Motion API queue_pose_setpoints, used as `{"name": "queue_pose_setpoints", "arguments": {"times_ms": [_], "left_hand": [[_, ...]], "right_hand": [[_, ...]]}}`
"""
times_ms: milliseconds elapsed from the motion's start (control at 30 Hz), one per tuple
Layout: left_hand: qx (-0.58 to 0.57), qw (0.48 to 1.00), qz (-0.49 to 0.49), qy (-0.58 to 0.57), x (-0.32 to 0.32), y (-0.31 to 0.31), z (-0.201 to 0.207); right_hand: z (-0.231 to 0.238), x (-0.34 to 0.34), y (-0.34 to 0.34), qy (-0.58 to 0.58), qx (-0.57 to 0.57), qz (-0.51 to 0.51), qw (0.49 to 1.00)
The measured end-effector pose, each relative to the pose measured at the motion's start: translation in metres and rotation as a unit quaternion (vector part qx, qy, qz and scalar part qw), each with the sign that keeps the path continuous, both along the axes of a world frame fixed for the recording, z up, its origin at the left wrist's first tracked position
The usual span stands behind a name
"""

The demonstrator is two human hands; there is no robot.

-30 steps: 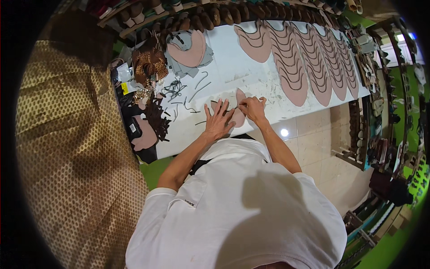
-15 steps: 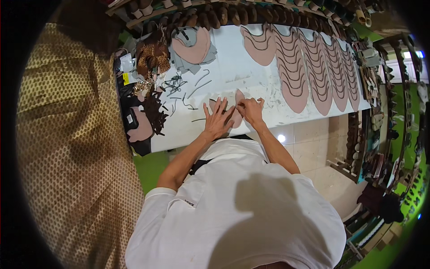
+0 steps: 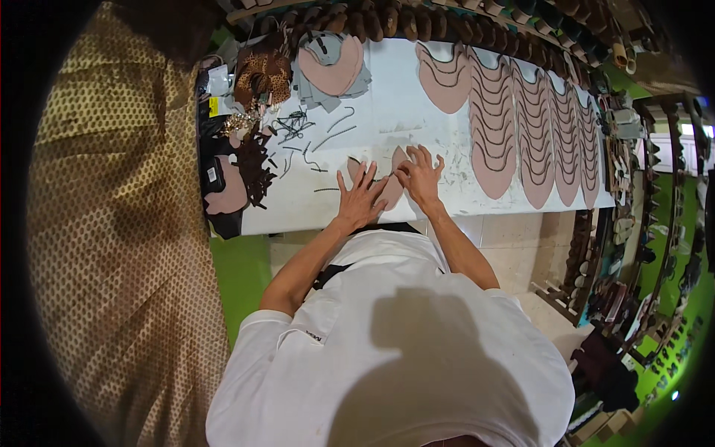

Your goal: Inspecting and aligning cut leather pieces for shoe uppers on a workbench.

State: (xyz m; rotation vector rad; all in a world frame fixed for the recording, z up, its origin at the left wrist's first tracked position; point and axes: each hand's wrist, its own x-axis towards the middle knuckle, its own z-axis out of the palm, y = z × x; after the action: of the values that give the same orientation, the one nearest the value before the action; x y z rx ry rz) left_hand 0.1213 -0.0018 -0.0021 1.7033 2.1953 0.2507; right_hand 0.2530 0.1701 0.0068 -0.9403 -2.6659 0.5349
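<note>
A pink, curved shoe-upper piece (image 3: 395,192) lies on the white table near its front edge, two pointed ends facing away from me. My left hand (image 3: 361,195) rests flat over its left part, fingers spread. On the right arm of the piece, my right hand (image 3: 421,177) has thumb and forefinger drawn together at the inner edge, its other fingers raised. Whether a strip is between those fingertips is too small to tell. Left of my hands are several loose dark strips (image 3: 333,138) and a tangled heap of strips (image 3: 294,125).
Rows of overlapping pink pieces with dark-lined edges (image 3: 491,175) cover the table's right side. Pink and grey pieces (image 3: 339,74) are stacked at the back left. Brown scraps (image 3: 255,171) and leopard-print material (image 3: 262,78) lie at left. Shoe racks (image 3: 592,257) stand on the right.
The view has shifted a little. My right hand's outer fingers have lifted and spread, while its thumb and forefinger stay at the piece. My left hand keeps its place.
</note>
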Motion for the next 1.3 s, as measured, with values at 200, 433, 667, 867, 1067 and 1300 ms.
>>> {"name": "queue_pose_setpoints", "arguments": {"times_ms": [200,433,667,867,1067,1300], "left_hand": [[0.008,1.000,0.019,-0.003,0.006,0.005,0.001],[0.016,1.000,0.016,-0.005,0.006,0.006,-0.003],[0.020,1.000,0.021,0.000,0.008,0.011,-0.003],[0.009,1.000,0.021,-0.003,0.010,0.013,-0.001],[0.007,1.000,0.029,-0.007,0.013,0.012,-0.002],[0.017,0.999,0.045,-0.006,0.014,0.018,0.004]], "right_hand": [[-0.006,0.002,0.004,-0.010,-0.012,0.004,1.000],[-0.006,-0.001,0.007,0.011,-0.003,0.024,1.000],[0.001,-0.001,0.009,-0.021,0.010,0.030,0.999],[-0.004,-0.001,0.018,0.014,0.044,0.066,0.997],[-0.009,-0.005,0.018,0.026,0.041,0.073,0.996],[-0.010,-0.004,0.020,0.016,0.032,0.065,0.997]]}}
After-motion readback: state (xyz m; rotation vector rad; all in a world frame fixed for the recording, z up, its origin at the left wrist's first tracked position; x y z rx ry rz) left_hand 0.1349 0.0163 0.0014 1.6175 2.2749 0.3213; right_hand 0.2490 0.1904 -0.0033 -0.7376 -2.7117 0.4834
